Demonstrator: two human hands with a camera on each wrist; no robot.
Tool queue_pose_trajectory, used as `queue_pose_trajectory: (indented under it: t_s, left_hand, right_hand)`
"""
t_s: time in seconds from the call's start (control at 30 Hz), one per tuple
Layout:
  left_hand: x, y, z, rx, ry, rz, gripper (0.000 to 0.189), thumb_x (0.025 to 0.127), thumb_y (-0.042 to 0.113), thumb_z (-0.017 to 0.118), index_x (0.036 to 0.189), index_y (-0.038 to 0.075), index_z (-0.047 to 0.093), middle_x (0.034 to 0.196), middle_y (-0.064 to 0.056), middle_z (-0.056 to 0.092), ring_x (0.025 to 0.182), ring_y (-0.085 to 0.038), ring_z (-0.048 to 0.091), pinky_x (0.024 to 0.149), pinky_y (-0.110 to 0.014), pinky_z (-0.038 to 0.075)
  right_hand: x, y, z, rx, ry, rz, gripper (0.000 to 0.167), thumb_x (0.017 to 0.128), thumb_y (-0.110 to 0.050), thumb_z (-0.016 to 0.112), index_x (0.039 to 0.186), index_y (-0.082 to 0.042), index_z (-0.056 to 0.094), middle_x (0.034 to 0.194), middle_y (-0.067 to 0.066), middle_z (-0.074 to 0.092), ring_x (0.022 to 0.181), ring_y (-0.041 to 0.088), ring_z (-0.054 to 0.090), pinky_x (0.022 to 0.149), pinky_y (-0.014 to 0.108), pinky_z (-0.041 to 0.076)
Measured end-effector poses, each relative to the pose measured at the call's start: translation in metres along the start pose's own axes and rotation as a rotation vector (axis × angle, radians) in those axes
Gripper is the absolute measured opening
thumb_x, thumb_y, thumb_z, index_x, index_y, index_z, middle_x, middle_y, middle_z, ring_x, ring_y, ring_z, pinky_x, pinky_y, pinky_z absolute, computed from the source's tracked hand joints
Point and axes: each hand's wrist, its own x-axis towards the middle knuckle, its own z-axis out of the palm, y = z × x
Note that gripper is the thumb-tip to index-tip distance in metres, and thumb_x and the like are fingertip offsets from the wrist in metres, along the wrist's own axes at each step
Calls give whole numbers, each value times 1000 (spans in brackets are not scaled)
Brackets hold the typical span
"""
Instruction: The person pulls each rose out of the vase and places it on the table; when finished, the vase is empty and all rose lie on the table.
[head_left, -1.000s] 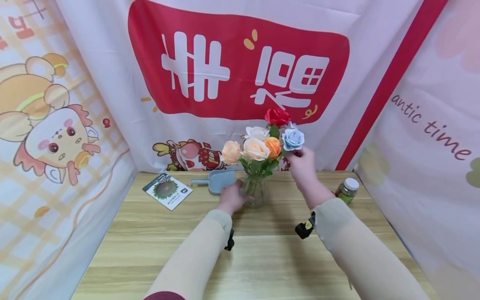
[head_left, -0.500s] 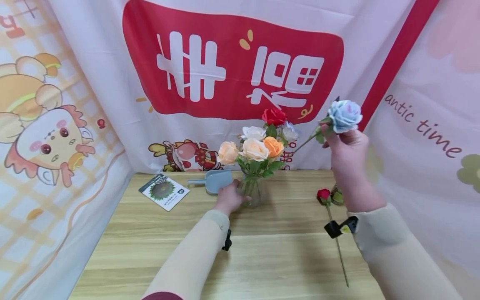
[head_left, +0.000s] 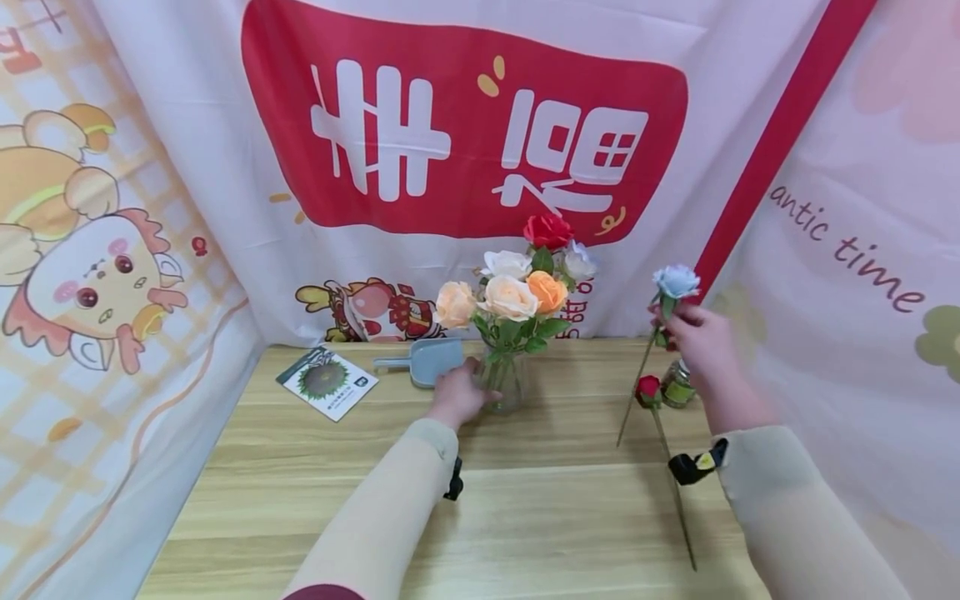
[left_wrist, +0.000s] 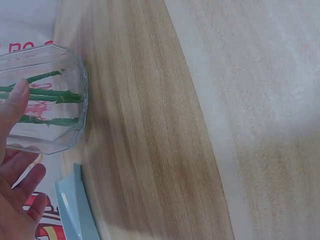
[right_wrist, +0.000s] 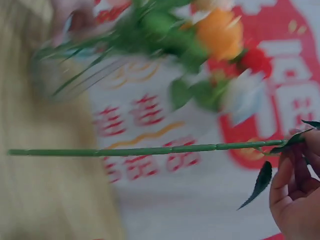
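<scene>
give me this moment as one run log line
left hand: holds clear faceted vase of mixed-colour roses | right hand: holds long-stemmed pale blue rose near its bloom, outside vase | long-stemmed red rose: lies on wood-grain table

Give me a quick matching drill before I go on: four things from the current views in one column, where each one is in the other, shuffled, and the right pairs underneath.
Things
1. blue rose
2. glass vase
3. loose red rose
4. printed card

Places
A. lying on the table, its bloom next to the small jar
B. lying flat to the left of the dustpan
C. held in the right hand
D. gripped by the left hand

Right pairs: 1-C, 2-D, 3-A, 4-B
</scene>
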Motion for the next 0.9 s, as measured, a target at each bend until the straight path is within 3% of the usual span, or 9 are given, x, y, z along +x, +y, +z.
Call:
queue_pose_trajectory:
  t_s: [0.13,0.3,0.47,0.67,0.9]
  left_hand:
    - [1,-2,2,2,12,5,65,74,44,86,125,15,59,120,-7,66,114,-32,57,109,-51,26]
    - [4,-5,5,36,21,17,66,74,48,84,125,16,58,121,-6,66,114,-30,57,108,-50,27]
    - [4,-5,4,29,18,29,66,74,48,84,125,15,58,121,-6,66,114,-30,58,108,-51,27]
    - [4,-4,3,14,20,21,65,74,46,85,125,16,59,122,-5,66,115,-30,57,109,-50,28]
    - [3,-4,4,26,10,12,62,77,44,84,126,15,58,124,-5,65,116,-30,57,107,-50,29]
  right_hand:
    - [7,45,6,-100,-61,105,44,101,-19,58,130,13,53,84,-11,68,76,9,59,64,24,53]
    - [8,96,23,-111,-75,218,34,98,-10,61,120,16,59,79,-2,68,64,8,58,55,23,49]
    - [5,137,36,-218,-91,256,23,91,-3,64,105,15,67,75,5,64,56,10,53,49,23,44]
    - [0,166,47,-466,-113,200,23,86,-3,65,101,15,69,97,24,67,80,27,60,67,32,49]
    - [-7,188,58,-604,-100,213,25,86,-9,67,102,9,71,107,26,67,95,39,60,82,47,49]
